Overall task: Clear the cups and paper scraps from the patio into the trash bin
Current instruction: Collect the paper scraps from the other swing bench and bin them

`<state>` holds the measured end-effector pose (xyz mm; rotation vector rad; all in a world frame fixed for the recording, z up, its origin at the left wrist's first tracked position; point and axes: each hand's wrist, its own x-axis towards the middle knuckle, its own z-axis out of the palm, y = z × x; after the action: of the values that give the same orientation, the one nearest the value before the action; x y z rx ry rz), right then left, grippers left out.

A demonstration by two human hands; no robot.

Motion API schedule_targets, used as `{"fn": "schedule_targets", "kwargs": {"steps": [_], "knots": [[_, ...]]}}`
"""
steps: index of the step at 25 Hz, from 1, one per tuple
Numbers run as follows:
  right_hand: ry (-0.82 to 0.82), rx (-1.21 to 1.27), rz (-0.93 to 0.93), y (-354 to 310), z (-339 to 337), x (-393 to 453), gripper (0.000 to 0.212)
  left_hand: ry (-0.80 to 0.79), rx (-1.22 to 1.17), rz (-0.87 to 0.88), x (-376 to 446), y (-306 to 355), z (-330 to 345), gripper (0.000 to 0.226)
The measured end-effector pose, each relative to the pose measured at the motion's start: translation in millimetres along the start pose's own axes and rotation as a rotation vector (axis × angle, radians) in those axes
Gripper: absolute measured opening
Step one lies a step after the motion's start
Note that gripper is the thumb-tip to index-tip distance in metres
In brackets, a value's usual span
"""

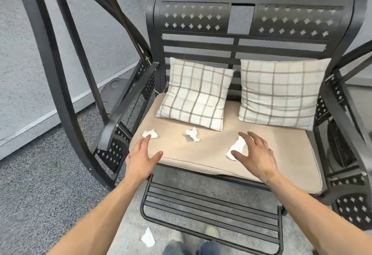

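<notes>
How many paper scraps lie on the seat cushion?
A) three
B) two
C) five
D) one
A: three scraps lie on the cushion, one at the left hand's fingertips, one in the middle, one under the right hand; a fourth lies on the floor.

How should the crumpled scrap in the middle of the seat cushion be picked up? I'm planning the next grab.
Pinch the middle scrap from above across its raised upper lump; it lies loose on the flat cushion, clear of both hands and the pillow, so a top-down pinch looks easiest.

Cushion (211, 154); scraps (193, 134); pillows (196, 95).
</notes>
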<state>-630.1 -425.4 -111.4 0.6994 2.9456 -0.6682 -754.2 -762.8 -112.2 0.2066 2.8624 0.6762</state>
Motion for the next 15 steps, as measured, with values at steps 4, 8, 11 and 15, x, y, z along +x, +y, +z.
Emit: {"fn": "schedule_targets", "kwargs": {"steps": [4, 8, 11, 15], "knots": [[-0.040, -0.036, 0.082, -0.3, 14.1, 18.9, 0.073, -0.064, 0.006, -0.023, 35.5, -17.9, 14.7, 0.075], [-0.102, -0.046, 0.190, -8.0, 41.2, 41.1, 0.078, -0.149, 0.006, -0.042, 85.5, -41.4, 31.3, 0.076], [-0.182, -0.040, 0.268, -11.0, 68.3, 60.3, 0.081, -0.219, 0.031, -0.084, 117.5, -64.7, 48.1, 0.076], [-0.248, -0.045, 0.328, -2.5, 114.1, 81.6, 0.082, -0.298, 0.063, -0.163, 159.7, -100.0, 78.1, 0.076]]}}
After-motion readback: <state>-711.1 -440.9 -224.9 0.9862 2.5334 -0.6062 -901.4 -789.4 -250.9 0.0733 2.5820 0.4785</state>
